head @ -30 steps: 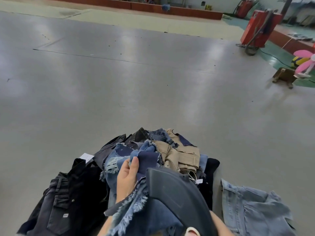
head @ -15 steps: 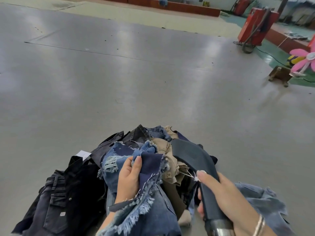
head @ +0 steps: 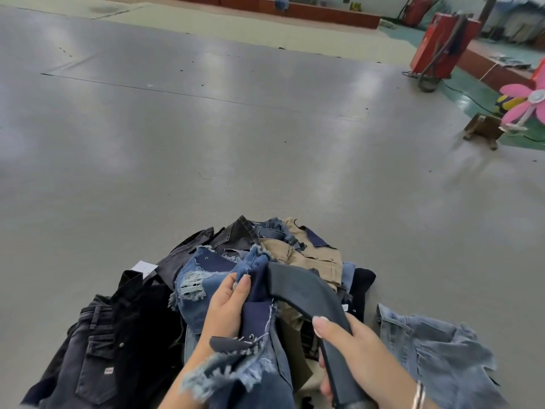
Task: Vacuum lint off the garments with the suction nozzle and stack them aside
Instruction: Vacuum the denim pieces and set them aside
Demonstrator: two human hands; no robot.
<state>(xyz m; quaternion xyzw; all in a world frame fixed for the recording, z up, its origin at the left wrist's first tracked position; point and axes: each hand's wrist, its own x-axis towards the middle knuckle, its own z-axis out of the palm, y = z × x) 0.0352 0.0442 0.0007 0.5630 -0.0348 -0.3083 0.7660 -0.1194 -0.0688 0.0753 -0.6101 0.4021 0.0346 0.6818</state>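
The dark suction nozzle (head: 298,286) has its flat mouth pressed against the frayed blue denim garment (head: 253,290), right above the heap of clothes (head: 298,255) on the grey floor (head: 206,143); the right hand (head: 354,346) wraps its fingers around the nozzle's neck; the left hand (head: 227,314) grips the denim, thumb pinching a fold; black jeans (head: 100,343) lie to the left, touching the heap; a light-blue denim piece (head: 436,349) lies apart on the right; no bin or basket here, everything sits on the floor.
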